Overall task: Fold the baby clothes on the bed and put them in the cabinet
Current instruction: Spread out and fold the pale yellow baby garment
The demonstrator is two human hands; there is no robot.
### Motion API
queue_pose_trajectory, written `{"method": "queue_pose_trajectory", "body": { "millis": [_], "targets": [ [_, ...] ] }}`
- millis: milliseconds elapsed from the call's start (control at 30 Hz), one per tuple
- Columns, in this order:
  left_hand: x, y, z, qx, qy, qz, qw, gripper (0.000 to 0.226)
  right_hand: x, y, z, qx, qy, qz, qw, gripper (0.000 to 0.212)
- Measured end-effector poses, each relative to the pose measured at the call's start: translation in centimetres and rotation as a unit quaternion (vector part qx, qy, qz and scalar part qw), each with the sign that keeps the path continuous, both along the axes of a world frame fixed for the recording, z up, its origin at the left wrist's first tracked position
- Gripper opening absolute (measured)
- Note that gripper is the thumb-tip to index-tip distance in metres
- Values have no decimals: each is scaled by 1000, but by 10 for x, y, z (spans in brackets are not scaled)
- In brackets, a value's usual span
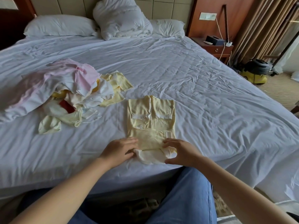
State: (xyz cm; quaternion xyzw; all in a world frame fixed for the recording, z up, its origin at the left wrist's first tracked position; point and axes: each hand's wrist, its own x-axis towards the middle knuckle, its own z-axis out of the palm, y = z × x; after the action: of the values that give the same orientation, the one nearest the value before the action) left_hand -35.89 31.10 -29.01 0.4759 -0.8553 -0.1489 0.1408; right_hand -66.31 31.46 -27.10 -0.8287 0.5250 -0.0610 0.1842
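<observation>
A pale yellow baby garment (pixel 151 120) lies flat on the white bed sheet (pixel 202 94), its sleeves folded inward over the chest. Its white-footed bottom end (pixel 150 156) is bunched near the bed's front edge. My left hand (pixel 119 151) pinches the garment's lower left corner. My right hand (pixel 179 151) grips the lower right corner, fingers curled over the fabric. A heap of unfolded baby clothes (pixel 68 92), pink, white and yellow, lies to the left. No cabinet is in view.
Pillows (pixel 59 25) and a crumpled duvet (pixel 121 18) lie at the headboard. A wooden nightstand (pixel 215 47) with a dark box stands at the right. A yellow and black vacuum (pixel 255 71) sits on the floor beyond. My knee in blue jeans (pixel 186 196) presses against the bed.
</observation>
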Motion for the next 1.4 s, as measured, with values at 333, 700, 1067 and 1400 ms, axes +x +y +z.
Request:
{"method": "queue_pose_trajectory", "body": {
  "millis": [333, 700, 1067, 1400],
  "targets": [
    [-13, -4, 20, 67, 1, 105, 992, 14, 8, -7, 5, 32, -52, -83, 995, 26],
    [-18, -44, 63, 72, 83, 198, 974, 32, 17, -60, 62, 143, -168, -182, 958, 11],
    [-33, -155, 81, -13, 95, 252, 963, 36, 31, -171, 79, -1, -152, -229, 961, 21],
    [-36, -233, -1, -89, 14, 228, 969, 29, 21, -239, 19, -45, -14, -217, 975, 21]
  ]
}}
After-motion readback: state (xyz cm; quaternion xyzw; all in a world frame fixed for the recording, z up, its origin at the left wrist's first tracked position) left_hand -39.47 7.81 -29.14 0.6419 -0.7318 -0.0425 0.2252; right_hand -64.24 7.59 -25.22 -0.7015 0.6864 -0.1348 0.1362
